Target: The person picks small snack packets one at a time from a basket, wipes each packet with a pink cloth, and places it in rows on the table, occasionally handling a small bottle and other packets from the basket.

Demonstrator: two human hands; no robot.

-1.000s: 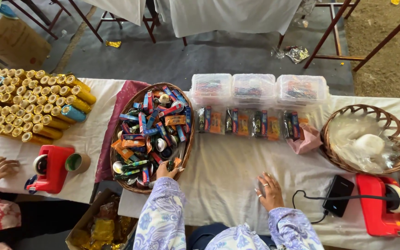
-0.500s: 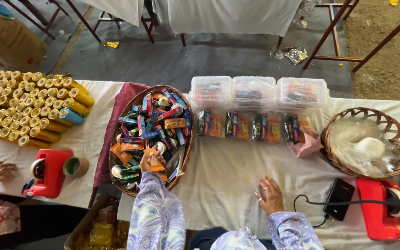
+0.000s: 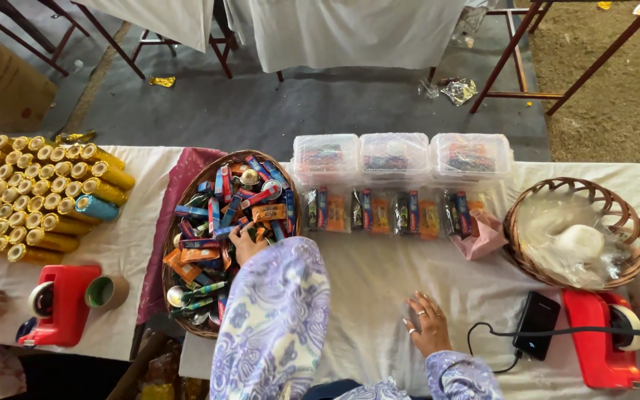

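My left hand [image 3: 242, 243] is in the wicker basket [image 3: 179, 215], fingers curled onto an orange packet [image 3: 200, 254]; pinch one only. Right hand [image 3: 427, 326] flat, open, on the tabletop [image 3: 379, 274].

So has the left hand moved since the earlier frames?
Yes. The left hand has reached forward from the basket's near rim into the packets.

Place: outdoor packing stall | Signs: cloth-covered table [image 3: 379, 289], basket of wrapped sweets [image 3: 224, 222], stacked gold tubes [image 3: 31, 192], tape dispenser [image 3: 61, 304], dirt ground
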